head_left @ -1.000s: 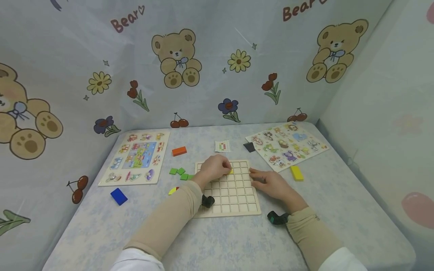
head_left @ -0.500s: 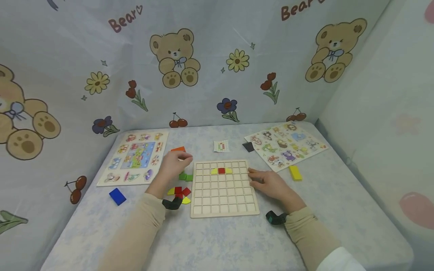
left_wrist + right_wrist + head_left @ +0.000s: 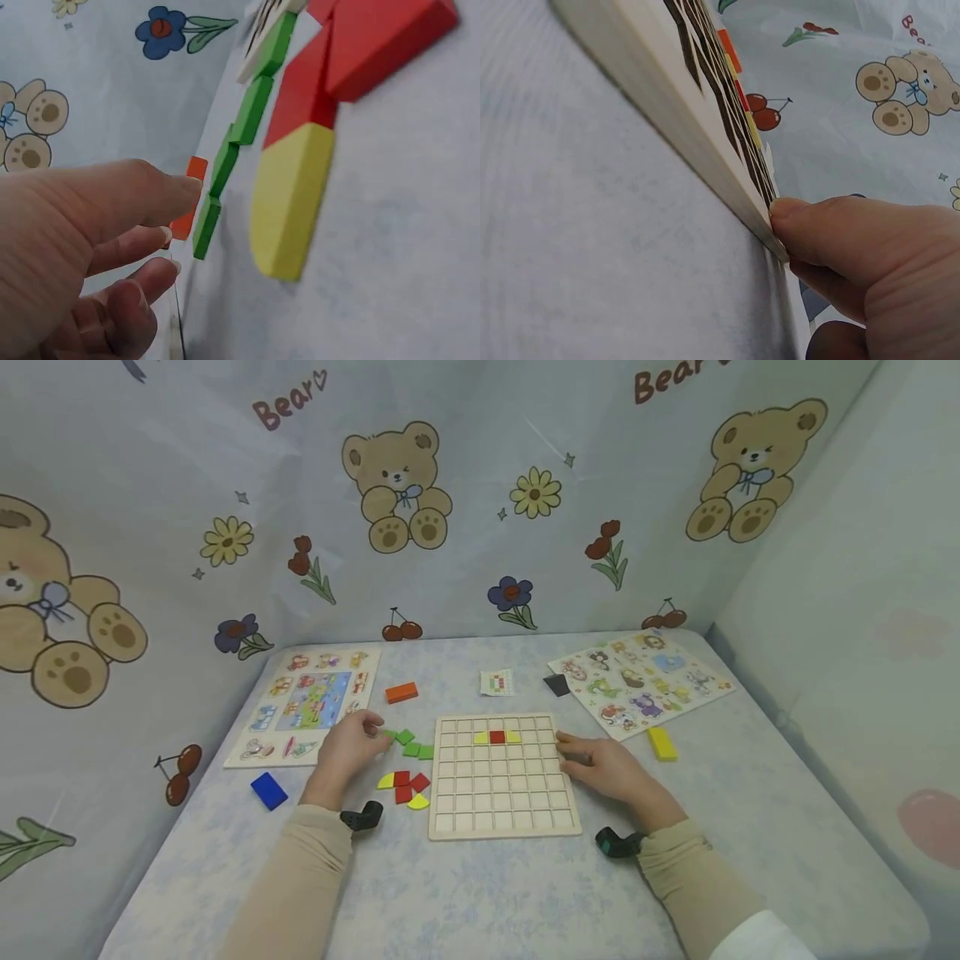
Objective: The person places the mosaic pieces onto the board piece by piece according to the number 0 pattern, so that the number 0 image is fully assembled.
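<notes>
A wooden grid board [image 3: 505,789] lies mid-table, with a red square tile [image 3: 497,737] between two yellow quarter-round tiles [image 3: 481,738] in an upper row. My right hand [image 3: 609,770] pinches the board's right edge, thumb on top, as the right wrist view shows. Left of the board, my left hand [image 3: 348,750] is close to the leftmost of several green square tiles [image 3: 405,737]. Its thumb [image 3: 150,187] and fingers are apart with nothing between them. Nearer me are several red tiles [image 3: 403,794] and two yellow quarter-round tiles [image 3: 417,802].
Picture puzzle boards lie at the back left [image 3: 258,735] and the back right [image 3: 611,685]. Around the grid board are an orange block [image 3: 401,692], a blue block [image 3: 268,791], a yellow block [image 3: 662,744], a black piece [image 3: 557,684] and a small pattern card [image 3: 497,682].
My left hand has left the yellow tile on the board and moved left, then down to the green tiles. The right hand stays at the board's edge.
</notes>
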`<state>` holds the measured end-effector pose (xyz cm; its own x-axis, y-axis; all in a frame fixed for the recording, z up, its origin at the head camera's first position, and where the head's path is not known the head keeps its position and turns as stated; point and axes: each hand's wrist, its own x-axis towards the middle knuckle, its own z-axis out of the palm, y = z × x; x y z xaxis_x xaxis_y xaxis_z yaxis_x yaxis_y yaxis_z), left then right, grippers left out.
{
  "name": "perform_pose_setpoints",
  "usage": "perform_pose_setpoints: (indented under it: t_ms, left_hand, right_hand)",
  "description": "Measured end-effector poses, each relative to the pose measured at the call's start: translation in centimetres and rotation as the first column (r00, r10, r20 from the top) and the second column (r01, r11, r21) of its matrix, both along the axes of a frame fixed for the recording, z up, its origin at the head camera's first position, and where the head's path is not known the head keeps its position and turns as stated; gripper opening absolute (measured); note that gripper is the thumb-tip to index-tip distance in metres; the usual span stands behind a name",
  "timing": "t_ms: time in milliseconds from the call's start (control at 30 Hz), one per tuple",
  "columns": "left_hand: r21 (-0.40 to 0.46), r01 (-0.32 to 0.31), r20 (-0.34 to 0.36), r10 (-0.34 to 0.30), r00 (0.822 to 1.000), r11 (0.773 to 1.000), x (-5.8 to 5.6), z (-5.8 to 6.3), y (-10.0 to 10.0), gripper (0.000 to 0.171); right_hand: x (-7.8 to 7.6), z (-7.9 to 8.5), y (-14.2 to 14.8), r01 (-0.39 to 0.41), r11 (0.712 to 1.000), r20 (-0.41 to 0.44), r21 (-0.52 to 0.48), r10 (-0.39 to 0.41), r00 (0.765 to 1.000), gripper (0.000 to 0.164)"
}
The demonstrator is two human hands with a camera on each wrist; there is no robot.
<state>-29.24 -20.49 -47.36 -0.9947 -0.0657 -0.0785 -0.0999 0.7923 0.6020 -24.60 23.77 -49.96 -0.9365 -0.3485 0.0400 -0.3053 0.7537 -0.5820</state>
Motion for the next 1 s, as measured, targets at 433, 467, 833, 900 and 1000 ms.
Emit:
perform_pose_setpoints:
  t_ms: [433, 467, 833, 900, 1000]
  left_hand:
    - [-0.099, -0.013, -0.016, 0.012, 1.0, 0.995, -0.1, -1.1, 0.2, 0.036]
    - [-0.105, -0.018, -0.021, 0.016, 1.0, 0.994, -0.1, -1.2, 0.2, 0.036]
    - [-0.084, -0.041, -0.054, 0.037, 0.998, 0.996, 0.1, -1.1, 0.2, 0.03]
    - [-0.066, -0.043, -0.066, 0.039, 0.997, 0.997, 0.2, -0.9, 0.4, 0.029]
    - [-0.032, -0.028, -0.081, 0.025, 0.996, 0.999, 0.4, -0.5, 1.0, 0.03]
  right_hand:
    - [0.0, -0.1, 0.1, -0.009, 1.0, -0.018, -0.009, 0.009, 1.0, 0.043]
    - [0.0, -0.1, 0.1, -0.009, 1.0, -0.019, -0.009, 0.009, 1.0, 0.043]
    - [0.2, 0.1, 0.1, -0.013, 1.0, -0.015, -0.015, 0.013, 1.0, 0.042]
    - [0.2, 0.1, 0.1, -0.013, 1.0, -0.013, -0.015, 0.013, 1.0, 0.043]
    - [0.3, 0.1, 0.1, -0.012, 1.0, -0.009, -0.012, 0.012, 1.0, 0.043]
